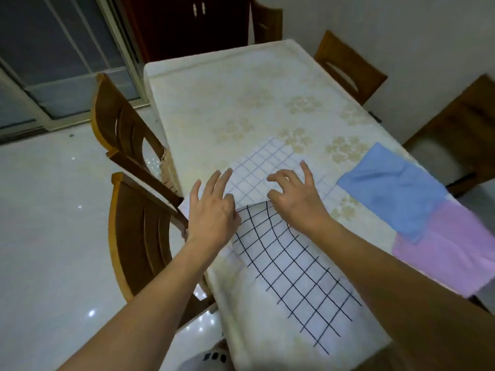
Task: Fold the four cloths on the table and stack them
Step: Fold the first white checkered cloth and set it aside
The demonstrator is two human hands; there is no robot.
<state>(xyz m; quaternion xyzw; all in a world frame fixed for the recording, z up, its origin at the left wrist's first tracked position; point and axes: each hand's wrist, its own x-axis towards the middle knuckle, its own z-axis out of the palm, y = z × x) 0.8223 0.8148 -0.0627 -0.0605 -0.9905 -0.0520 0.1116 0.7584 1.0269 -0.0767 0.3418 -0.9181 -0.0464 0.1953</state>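
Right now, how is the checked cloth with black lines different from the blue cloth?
The black-checked cloth is white with a dark grid; the blue cloth is plain. The black-checked cloth lies nearest the person, its far edge by both hands, the left hand and the right hand; the blue cloth lies to the right, touched by no hand. The blue cloth overlaps a pink cloth. Both lie spread on the table.
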